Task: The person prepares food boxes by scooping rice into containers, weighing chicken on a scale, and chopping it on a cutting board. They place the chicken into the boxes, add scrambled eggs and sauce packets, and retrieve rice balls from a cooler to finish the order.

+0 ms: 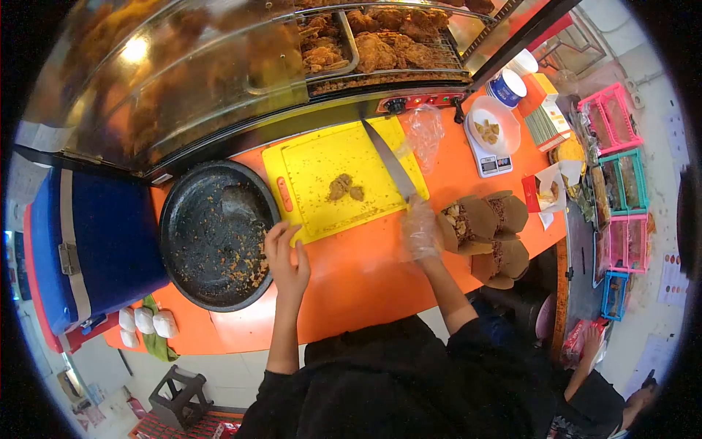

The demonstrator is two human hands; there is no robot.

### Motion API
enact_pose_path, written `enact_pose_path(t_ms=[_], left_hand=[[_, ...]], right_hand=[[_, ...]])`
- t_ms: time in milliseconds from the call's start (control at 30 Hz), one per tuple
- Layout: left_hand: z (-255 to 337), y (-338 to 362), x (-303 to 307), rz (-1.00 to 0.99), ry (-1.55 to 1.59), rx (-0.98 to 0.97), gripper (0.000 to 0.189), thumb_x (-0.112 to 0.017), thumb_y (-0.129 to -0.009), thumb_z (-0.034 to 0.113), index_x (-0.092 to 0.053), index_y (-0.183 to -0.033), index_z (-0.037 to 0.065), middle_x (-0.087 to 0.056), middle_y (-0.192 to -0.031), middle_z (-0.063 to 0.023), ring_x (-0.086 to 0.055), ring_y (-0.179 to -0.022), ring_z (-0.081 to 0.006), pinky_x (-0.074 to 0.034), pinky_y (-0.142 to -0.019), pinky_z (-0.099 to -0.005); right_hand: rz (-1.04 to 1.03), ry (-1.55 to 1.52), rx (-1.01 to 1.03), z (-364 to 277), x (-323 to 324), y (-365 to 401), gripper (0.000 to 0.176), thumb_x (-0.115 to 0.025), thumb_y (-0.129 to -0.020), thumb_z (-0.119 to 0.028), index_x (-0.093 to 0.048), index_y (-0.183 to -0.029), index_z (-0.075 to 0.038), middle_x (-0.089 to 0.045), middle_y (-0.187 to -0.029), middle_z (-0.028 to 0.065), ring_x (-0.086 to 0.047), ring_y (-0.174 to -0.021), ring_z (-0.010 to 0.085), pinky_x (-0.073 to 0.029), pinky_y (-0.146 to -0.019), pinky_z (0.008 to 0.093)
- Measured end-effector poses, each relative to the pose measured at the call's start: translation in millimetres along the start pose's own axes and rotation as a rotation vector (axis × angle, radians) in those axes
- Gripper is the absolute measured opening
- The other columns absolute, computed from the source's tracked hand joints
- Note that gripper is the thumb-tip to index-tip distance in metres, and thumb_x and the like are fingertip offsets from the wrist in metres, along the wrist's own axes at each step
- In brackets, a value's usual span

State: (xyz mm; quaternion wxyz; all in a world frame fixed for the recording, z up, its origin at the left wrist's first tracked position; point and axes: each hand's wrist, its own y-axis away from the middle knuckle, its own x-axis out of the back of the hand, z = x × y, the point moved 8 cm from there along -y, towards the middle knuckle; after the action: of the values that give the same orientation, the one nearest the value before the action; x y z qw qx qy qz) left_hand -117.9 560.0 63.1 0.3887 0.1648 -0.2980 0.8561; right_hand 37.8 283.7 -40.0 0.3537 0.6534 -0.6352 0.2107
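Surface: orange surface [365,278] running along the front of a glass warmer [219,80] with fried chicken on its racks.
Right fingers [417,214]: inside a clear plastic glove, wrapped tight around the handle of a knife [387,164].
Right hand [420,228]: at the near right corner of the yellow cutting board [322,161].
Knife blade: lies across the board's right part, tip pointing toward the warmer.
Left fingers [276,238]: bare, stretched out and slightly apart, gripping nothing.
Left hand [287,260]: tips on the near rim of the black round tray [183,219], just beside the board's near left corner.
Chicken pieces [344,188]: mid-board, left of the blade and apart from it.
Tray: crumbs scattered inside — thickest near the left hand.
Paper boxes [482,219]: brown, open, just right of the gloved hand.
Farther out: scale [491,139] with a plate of food, blue cooler [102,241] at the far left.
Another person's hand [589,340]: low on the right, well apart.
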Motion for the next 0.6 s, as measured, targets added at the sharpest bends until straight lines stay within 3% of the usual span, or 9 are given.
enact_pose_path(t_ms=[67,100,200,267,400,500,600], left_hand=[[5.7,-19.5,-13.5,-0.084,-0.062,-0.073,0.025,-0.054,-0.081,0.001,-0.059,-0.105,0.003,-0.048,-0.119,-0.0162,-0.046,-0.113,-0.0338,-0.038,-0.095,-0.0394],[9.2,-32.6,-17.3,-0.094,-0.056,-0.139,0.029,-0.053,-0.082,0.004,-0.057,-0.110,0.004,-0.045,-0.124,-0.0166,-0.042,-0.119,-0.0349,-0.035,-0.098,-0.0422],[23.4,-75.0,-42.9,-0.175,-0.192,-0.290,0.040,-0.047,-0.088,0.018,-0.048,-0.127,0.010,-0.034,-0.141,-0.0150,-0.025,-0.134,-0.0367,-0.022,-0.106,-0.0510],[-7.2,-95.7,-82.5,-0.263,-0.301,-0.257,0.042,-0.042,-0.091,0.023,-0.044,-0.131,0.012,-0.031,-0.144,-0.0128,-0.022,-0.135,-0.0354,-0.019,-0.107,-0.0523],[-72.8,-81.2,-135.2,-0.477,-0.423,-0.099,0.044,-0.030,-0.096,0.031,-0.040,-0.136,0.016,-0.025,-0.148,-0.0084,-0.020,-0.137,-0.0315,-0.017,-0.108,-0.0530],[-74.8,-75.4,-137.7,-0.442,-0.393,-0.033,0.042,-0.029,-0.096,0.029,-0.043,-0.133,0.012,-0.034,-0.143,-0.0090,-0.029,-0.133,-0.0290,-0.023,-0.107,-0.0490],[-83.6,-75.4,-140.0,-0.409,-0.367,-0.050,0.041,-0.030,-0.096,0.028,-0.046,-0.129,0.010,-0.040,-0.139,-0.0096,-0.036,-0.129,-0.0289,-0.027,-0.105,-0.0468]], right_hand=[[-0.159,0.511,0.240,-36.0,15.3,13.7,0.025,-0.046,-0.091,-0.025,-0.050,-0.095,-0.001,-0.057,-0.088,0.0208,-0.059,-0.082,0.0343,-0.048,-0.069,0.0440],[-0.156,0.509,0.240,-41.2,22.4,14.6,0.025,-0.046,-0.091,-0.025,-0.050,-0.095,-0.001,-0.057,-0.088,0.0208,-0.059,-0.082,0.0343,-0.048,-0.069,0.0440],[-0.250,0.425,0.528,-73.9,25.8,25.0,0.029,-0.043,-0.093,-0.032,-0.051,-0.091,-0.004,-0.060,-0.086,0.0170,-0.060,-0.081,0.0331,-0.048,-0.066,0.0425],[-0.310,0.757,0.931,-109.5,2.0,33.2,0.029,-0.042,-0.093,-0.033,-0.054,-0.094,-0.007,-0.063,-0.082,0.0125,-0.062,-0.081,0.0306,-0.050,-0.067,0.0399],[-0.377,0.750,0.738,-106.5,-16.0,2.4,0.028,-0.041,-0.094,-0.033,-0.056,-0.094,-0.009,-0.064,-0.079,0.0103,-0.064,-0.079,0.0278,-0.051,-0.068,0.0376],[-0.414,0.798,0.640,-107.7,-12.5,6.3,0.026,-0.041,-0.093,-0.028,-0.059,-0.094,-0.009,-0.065,-0.080,0.0115,-0.064,-0.073,0.0291,-0.052,-0.063,0.0405],[-0.407,0.871,0.669,-80.5,-39.0,-4.7,0.031,-0.040,-0.095,-0.033,-0.056,-0.089,-0.006,-0.064,-0.079,0.0125,-0.064,-0.076,0.0268,-0.050,-0.062,0.0368]])
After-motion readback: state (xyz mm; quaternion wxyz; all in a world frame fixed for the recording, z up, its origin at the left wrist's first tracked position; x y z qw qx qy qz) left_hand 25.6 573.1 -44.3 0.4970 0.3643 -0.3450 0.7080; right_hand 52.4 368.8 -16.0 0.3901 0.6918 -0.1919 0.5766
